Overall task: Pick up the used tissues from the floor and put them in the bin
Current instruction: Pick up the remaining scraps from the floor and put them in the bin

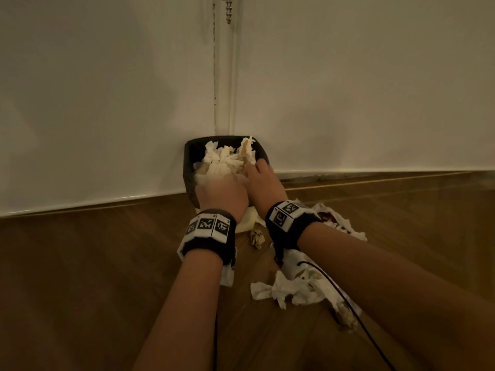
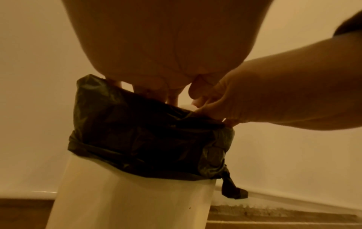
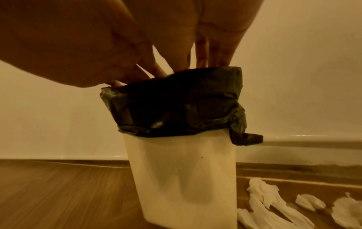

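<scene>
A white bin [image 1: 190, 167] with a black liner stands in the wall corner, heaped with crumpled white tissues [image 1: 222, 159]. Both hands are over its mouth. My left hand [image 1: 222, 191] reaches down into the tissue heap, fingertips hidden. My right hand [image 1: 259, 178] is beside it at the bin's right side, fingers extended downward into the bin. In the left wrist view the left fingers [image 2: 172, 96] dip behind the liner [image 2: 147, 136]. The right wrist view has the right fingers [image 3: 213, 52] straight, entering the liner [image 3: 182, 105]. Loose tissues [image 1: 292, 290] lie on the floor under my right forearm.
More tissues [image 1: 340, 223] lie right of the bin, and a small crumpled one [image 1: 257, 236] lies between my wrists. Floor tissues [image 3: 264, 201] also appear in the right wrist view. White walls meet behind the bin. A black cable [image 1: 345, 298] crosses the wooden floor.
</scene>
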Demonstrator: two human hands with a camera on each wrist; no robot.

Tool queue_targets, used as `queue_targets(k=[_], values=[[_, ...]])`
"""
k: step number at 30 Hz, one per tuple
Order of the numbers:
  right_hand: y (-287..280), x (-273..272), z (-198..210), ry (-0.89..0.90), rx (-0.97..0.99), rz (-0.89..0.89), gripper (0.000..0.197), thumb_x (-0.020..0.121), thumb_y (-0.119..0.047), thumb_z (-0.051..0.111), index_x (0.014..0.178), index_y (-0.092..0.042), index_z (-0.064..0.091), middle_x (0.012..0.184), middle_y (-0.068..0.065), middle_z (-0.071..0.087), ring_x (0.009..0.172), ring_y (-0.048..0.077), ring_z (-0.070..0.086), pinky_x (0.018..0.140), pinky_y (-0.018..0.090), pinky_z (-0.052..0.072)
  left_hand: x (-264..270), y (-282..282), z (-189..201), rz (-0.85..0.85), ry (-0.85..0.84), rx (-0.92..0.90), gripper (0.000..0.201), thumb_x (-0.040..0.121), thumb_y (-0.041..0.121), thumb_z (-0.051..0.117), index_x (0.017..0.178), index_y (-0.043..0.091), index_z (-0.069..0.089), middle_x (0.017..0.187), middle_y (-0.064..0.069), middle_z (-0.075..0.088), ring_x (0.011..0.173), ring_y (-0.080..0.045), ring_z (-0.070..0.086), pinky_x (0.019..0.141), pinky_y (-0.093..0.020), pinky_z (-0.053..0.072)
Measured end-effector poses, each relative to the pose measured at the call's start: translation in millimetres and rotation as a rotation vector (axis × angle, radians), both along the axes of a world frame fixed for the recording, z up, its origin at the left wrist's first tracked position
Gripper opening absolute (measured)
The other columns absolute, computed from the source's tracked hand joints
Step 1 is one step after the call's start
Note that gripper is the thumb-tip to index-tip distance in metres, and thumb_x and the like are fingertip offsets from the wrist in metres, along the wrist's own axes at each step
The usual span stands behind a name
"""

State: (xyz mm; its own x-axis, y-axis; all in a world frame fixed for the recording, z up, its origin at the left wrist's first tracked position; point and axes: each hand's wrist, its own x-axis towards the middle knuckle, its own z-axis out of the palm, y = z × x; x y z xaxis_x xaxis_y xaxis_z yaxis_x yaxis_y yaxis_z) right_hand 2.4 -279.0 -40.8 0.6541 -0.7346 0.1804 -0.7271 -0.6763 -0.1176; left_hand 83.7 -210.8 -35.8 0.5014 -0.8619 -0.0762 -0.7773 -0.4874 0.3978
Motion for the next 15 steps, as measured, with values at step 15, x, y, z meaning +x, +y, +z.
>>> queue_targets(k=[15], values=[[-15, 28, 22, 0.569, 0.437, 0.238, 0.056, 0.101, -0.033, 0.029, 0.15, -0.01, 0.012, 0.155, 0.013, 0.021, 0.142, 0.028, 0.022, 0.118, 0.041, 0.017, 26, -23, 7, -0.061, 0.172, 0.173, 0.055, 0.095, 0.048, -0.002, 0.145, 0.035, 0.015, 0.143, -0.009, 0.042, 0.132, -0.035, 0.038, 0.109, -0.057, -0.001]])
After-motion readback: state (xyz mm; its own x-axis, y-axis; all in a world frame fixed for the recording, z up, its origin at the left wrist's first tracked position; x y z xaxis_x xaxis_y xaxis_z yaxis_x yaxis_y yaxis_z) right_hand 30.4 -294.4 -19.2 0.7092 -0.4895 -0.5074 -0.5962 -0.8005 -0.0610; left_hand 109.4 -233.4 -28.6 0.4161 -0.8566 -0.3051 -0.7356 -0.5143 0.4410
